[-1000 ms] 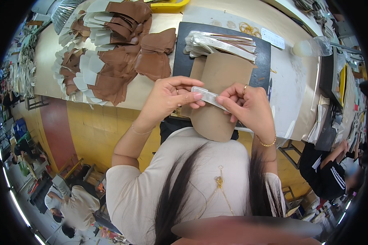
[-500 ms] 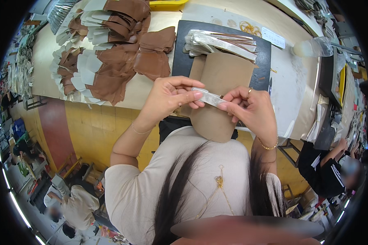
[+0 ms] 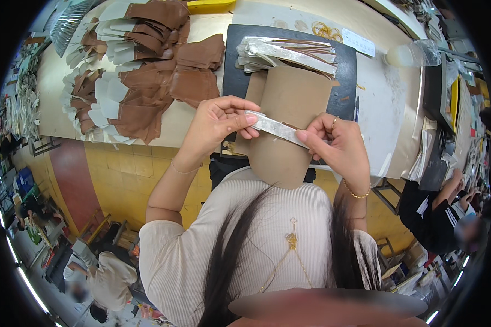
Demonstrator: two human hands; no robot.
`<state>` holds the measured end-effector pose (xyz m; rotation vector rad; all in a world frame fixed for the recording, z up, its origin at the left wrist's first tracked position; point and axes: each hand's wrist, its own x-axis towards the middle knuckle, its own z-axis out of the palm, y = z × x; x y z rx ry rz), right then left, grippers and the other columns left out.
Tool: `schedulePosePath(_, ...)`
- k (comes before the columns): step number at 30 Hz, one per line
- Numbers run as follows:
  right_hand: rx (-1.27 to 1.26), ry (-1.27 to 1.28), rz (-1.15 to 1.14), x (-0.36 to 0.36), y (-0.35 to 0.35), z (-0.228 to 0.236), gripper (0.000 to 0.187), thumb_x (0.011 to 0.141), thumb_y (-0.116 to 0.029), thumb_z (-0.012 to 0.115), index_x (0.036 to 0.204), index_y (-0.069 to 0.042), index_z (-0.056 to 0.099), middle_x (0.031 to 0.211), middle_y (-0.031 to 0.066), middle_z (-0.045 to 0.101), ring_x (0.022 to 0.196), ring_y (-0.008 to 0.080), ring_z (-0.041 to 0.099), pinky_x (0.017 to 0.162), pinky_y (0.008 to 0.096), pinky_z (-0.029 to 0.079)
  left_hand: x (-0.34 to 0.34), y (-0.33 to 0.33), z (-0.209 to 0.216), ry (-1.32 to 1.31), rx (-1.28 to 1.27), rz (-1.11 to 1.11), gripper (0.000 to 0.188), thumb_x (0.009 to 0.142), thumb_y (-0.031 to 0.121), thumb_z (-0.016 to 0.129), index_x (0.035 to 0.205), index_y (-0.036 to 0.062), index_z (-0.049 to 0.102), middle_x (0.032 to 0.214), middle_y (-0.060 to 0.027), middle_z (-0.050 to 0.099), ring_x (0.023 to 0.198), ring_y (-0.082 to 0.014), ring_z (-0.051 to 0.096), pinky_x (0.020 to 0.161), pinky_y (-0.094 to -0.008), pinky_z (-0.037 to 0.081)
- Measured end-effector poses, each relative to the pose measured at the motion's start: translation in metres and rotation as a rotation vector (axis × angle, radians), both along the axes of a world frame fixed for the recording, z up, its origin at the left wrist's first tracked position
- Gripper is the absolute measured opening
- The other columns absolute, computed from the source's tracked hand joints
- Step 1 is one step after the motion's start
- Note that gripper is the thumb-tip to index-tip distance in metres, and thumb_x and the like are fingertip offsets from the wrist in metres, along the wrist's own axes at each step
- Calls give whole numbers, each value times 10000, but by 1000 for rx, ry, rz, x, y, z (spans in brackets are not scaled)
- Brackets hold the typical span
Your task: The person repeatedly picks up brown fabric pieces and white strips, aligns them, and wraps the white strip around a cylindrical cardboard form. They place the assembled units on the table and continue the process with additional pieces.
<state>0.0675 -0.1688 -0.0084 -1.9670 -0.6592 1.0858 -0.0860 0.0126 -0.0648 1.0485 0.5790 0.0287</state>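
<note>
Between my two hands stretches a narrow strip [image 3: 278, 128], silvery white on its upper face. My left hand [image 3: 227, 121] pinches its rounded left end between thumb and fingers. Farther along, the thumb and fingers of my right hand [image 3: 333, 143] grip the right end. The strip is held above a curved tan board [image 3: 292, 98] that reaches over the table edge towards my body. Behind that board lies a pile of similar strips [image 3: 289, 53], silvery white with some brown edges, on a black mat [image 3: 235, 65].
Stacks of brown and pale leather pieces [image 3: 142, 103] cover the table's left part. Yellow bands [image 3: 326, 31], a white card [image 3: 358, 42] and a clear plastic bottle [image 3: 414, 54] lie at the back right. A pen [image 3: 357, 108] rests beside the mat. Other people sit at lower left and right.
My hands have drawn apart along the strip, so more of it shows between them. The left hand shifted slightly left. The view has shifted a little.
</note>
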Motion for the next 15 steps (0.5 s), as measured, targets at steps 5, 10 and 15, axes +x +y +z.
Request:
schedulePosePath(5, -8, -4, 6, 0, 2, 2, 233, 816, -182, 693, 708, 7, 608, 547, 27, 574, 473, 52, 530, 445, 200, 415, 1, 0, -8, -4, -40, -14, 211, 842, 34, 636, 1017, -78, 604, 828, -130, 657, 696, -137, 655, 618, -216, 524)
schedulePosePath(10, -25, -18, 22, 1, 2, 1, 223, 814, -146, 703, 693, -2, 584, 573, -3, 563, 492, 26, 513, 443, 177, 415, 3, -3, -17, -17, -56, -5, 202, 832, 29, 644, 1004, -67, 600, 805, -137, 654, 661, -145, 648, 588, -225, 529)
schedulePosePath(15, 5, -96, 41, 0, 1, -2, 237, 804, -144, 710, 680, -1, 569, 560, -3, 549, 489, 32, 500, 446, 184, 408, 6, -4, -22, -8, -110, -8, 200, 832, 14, 636, 1009, -65, 588, 801, -129, 652, 662, -147, 648, 588, -225, 531)
